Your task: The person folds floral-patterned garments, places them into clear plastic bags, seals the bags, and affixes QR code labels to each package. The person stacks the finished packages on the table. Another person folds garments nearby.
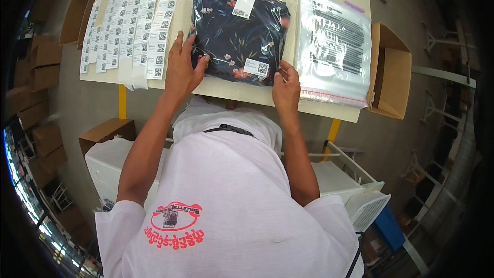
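A folded dark floral garment point(235, 34) lies flat on the table inside a clear plastic bag. Under the film near its top is a white tag point(244, 5), and a white printed sticker point(256, 67) sits near the lower right corner. My left hand point(184, 63) rests at the package's left side, fingers spread, with thumb and fingertips touching the bag's edge. At the lower right corner my right hand point(286, 85) pinches the bag's edge between thumb and bent fingers.
Strips of code stickers point(127, 34) cover the table's left side, some hanging over its front edge. To the right lies a stack of clear printed plastic bags point(334, 46), with a purple object point(354, 6) at its top. An open cardboard box point(393, 71) adjoins the table's right edge.
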A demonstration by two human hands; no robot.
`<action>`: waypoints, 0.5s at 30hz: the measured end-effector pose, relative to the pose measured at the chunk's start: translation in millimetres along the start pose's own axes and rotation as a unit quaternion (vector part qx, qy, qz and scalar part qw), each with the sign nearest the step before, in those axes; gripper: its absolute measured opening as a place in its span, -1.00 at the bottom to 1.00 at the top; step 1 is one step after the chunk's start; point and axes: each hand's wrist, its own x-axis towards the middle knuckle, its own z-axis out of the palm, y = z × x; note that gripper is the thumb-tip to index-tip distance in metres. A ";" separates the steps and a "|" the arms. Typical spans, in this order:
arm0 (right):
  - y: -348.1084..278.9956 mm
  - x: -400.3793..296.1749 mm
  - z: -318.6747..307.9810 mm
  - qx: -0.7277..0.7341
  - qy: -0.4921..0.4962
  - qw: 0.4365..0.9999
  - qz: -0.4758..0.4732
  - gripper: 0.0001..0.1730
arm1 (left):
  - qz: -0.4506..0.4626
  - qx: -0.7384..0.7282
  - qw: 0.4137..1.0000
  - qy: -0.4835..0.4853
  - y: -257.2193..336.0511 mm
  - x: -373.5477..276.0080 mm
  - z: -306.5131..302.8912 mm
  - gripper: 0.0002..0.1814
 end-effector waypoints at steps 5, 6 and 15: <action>1.5 -3.8 7.2 -0.001 0.012 1.000 -0.006 -0.49 | -0.084 -0.119 0.989 -0.029 -4.1 2.5 14.7 -0.22; 2.5 -2.5 7.1 0.006 0.007 1.000 -0.004 -0.48 | -0.088 -0.121 0.989 -0.023 -2.9 0.2 15.2 -0.21; 13.2 10.4 6.6 0.140 -0.045 0.987 0.061 -0.64 | -0.076 -0.147 0.985 -0.040 -18.8 14.1 17.3 -0.03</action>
